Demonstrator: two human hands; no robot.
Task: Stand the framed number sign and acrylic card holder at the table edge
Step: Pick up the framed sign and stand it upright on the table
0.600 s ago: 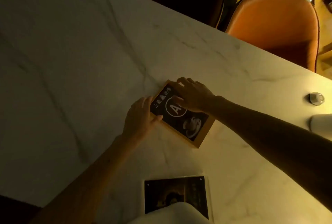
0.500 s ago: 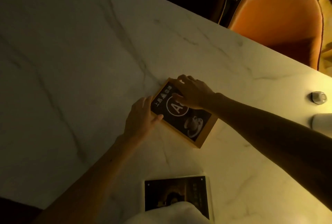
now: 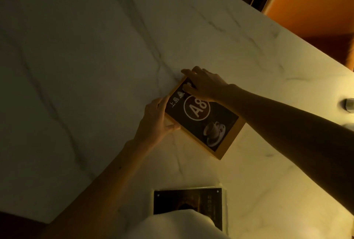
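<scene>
On the marble table (image 3: 95, 56), framed number sign (image 3: 205, 121) flat, left hand (image 3: 155, 123) grip clasping its edge, right hand (image 3: 206, 85) fingers on top corner

- Table (image 3: 95, 47): white marble-look top with grey veins, filling most of the view.
- Chair (image 3: 314, 8): orange upholstered, drawn up at the table's far edge, upper right.
- Light: dim and warm yellow, brighter at right, left side in shadow.

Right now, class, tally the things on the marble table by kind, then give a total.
Framed number sign: 1
Acrylic card holder: 1
Small metallic object at the right edge: 1
Total: 3
</scene>
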